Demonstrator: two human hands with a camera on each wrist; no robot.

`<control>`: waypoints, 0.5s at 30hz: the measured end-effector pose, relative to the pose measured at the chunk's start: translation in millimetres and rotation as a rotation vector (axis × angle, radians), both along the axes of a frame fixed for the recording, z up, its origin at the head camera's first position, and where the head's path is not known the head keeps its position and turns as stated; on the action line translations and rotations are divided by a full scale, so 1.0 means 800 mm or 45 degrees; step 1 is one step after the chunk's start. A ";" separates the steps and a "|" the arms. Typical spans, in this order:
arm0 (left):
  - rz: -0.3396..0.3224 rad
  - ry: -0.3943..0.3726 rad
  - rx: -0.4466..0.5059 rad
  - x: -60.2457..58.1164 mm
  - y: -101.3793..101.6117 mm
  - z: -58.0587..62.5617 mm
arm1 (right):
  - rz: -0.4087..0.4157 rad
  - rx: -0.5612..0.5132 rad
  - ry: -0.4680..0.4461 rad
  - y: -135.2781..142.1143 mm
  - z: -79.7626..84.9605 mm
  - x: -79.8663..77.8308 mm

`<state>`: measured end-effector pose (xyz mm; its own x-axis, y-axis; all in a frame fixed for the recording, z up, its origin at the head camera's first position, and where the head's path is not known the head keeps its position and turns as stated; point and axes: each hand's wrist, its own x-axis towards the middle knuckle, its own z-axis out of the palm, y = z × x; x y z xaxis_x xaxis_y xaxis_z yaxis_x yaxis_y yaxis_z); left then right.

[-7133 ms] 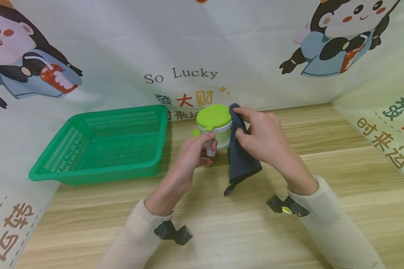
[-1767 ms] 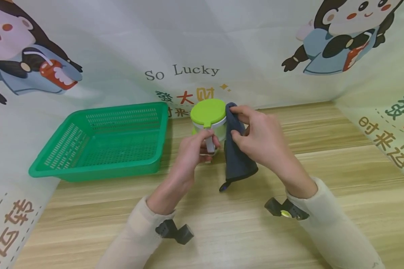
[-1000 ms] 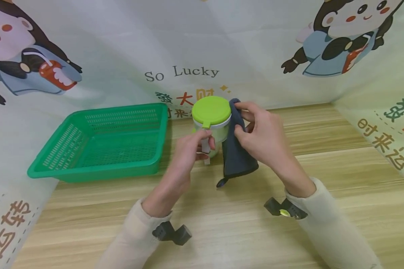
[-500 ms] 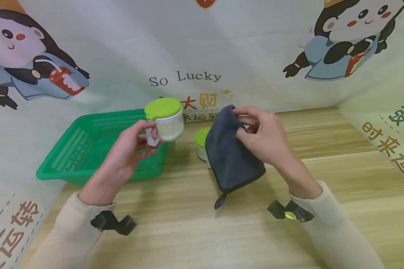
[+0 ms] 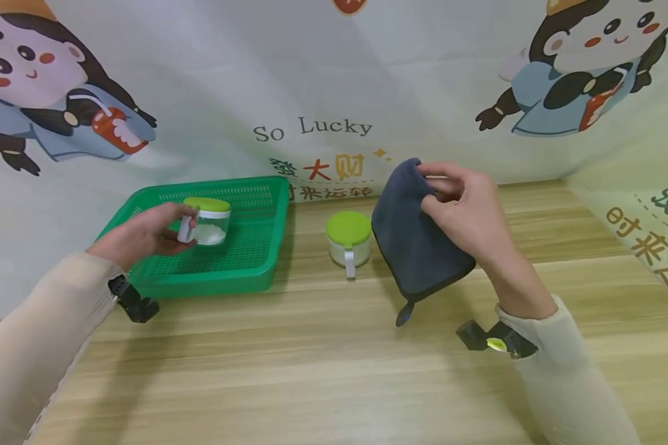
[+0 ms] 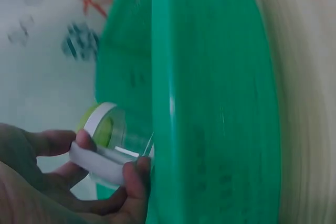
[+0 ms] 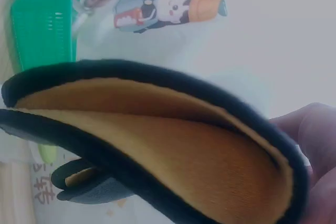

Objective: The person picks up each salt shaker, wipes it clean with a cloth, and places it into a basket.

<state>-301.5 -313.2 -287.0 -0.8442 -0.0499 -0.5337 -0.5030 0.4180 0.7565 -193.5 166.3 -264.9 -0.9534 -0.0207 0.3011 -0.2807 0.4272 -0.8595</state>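
My left hand grips the white handle of a clear seasoning jar with a green lid. The jar is within the outline of the green basket; whether its base touches the floor of it I cannot tell. In the left wrist view, fingers curl round the handle beside the basket wall. My right hand pinches the top of a dark grey cloth, which hangs folded above the table. Its tan inner side shows in the right wrist view. A second green-lidded jar stands upright just left of the cloth.
The basket stands at the back left of the wooden table, close to the printed backdrop. The second jar's handle points toward the front. A small loop dangles from the cloth's lower corner.
My left hand has lifted the jar from beside the cloth, carried it left and lowered it at the basket. The second jar has come into full view. The cloth has shifted slightly right.
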 end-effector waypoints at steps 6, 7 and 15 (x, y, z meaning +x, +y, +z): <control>0.027 -0.078 -0.113 -0.025 -0.027 -0.016 | -0.007 -0.123 0.022 0.005 0.003 -0.002; 0.024 -0.088 -0.136 -0.028 -0.030 -0.019 | 0.003 -0.139 0.025 0.005 0.003 -0.002; 0.012 -0.142 -0.239 -0.027 -0.054 -0.032 | 0.039 -0.104 0.015 0.004 0.007 -0.004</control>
